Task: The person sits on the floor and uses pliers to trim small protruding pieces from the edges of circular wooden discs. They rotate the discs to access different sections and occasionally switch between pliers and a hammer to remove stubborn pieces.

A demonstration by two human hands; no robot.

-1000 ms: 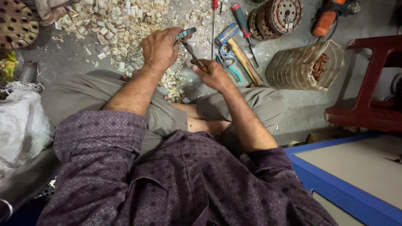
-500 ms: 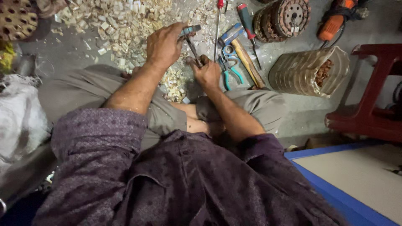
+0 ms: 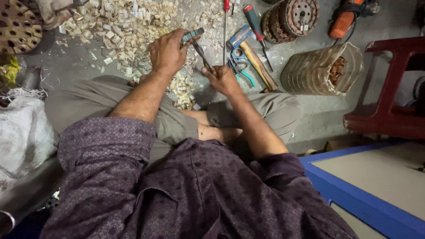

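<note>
I sit cross-legged on a concrete floor. My left hand (image 3: 167, 53) grips a small grey metal block (image 3: 191, 35) held above the floor. My right hand (image 3: 223, 79) holds a thin dark tool (image 3: 201, 52) whose tip reaches up to the block. A heap of pale wood-like chips (image 3: 119, 24) lies just beyond my left hand, and more chips (image 3: 183, 90) sit between my knees.
A hammer (image 3: 252, 51), teal-handled pliers (image 3: 241, 66) and two screwdrivers (image 3: 226, 22) lie right of my hands. Further right are a ribbed round container (image 3: 310, 71), stacked metal discs (image 3: 292, 15), an orange power tool (image 3: 343, 20), a red stool (image 3: 389, 88). White sack (image 3: 22, 132) at left, blue-edged board (image 3: 376, 190) lower right.
Both hands have stayed together on the block and tool, shifting slightly; my head has tilted, so the scene sits a little differently in view.
</note>
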